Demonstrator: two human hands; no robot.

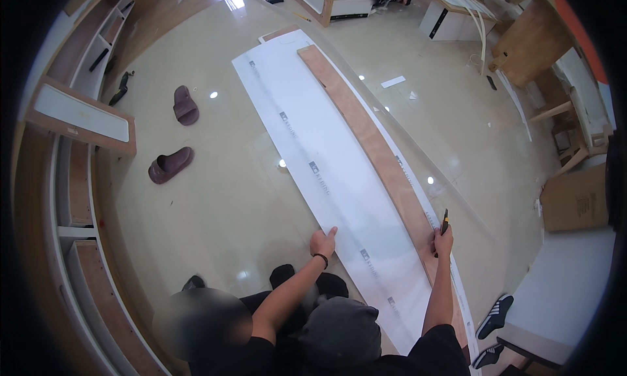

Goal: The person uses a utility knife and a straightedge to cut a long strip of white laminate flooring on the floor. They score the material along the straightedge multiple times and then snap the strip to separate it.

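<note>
A long white film-covered panel (307, 134) stretches from the far middle of the floor down to me. Lengthwise along its right side lies a narrow bare-wood strip (366, 134). At the panel's left edge is my left hand (321, 241), a dark bracelet on its wrist; its fingers are curled at the edge and its thumb lies toward the white face. My right hand (443, 241) is closed around a black and yellow utility knife (445, 223) that points away from me. That hand rests by the strip's right edge, and its fingertips are partly hidden.
Brown slides (171, 165) lie on the tiles at left, beside a shelf unit (81, 265). A cardboard box (575, 196) and wooden furniture parts (535, 39) stand at right. Striped black shoes (495, 316) sit lower right. A blurred shape (202, 324) and grey cloth (343, 330) are close below.
</note>
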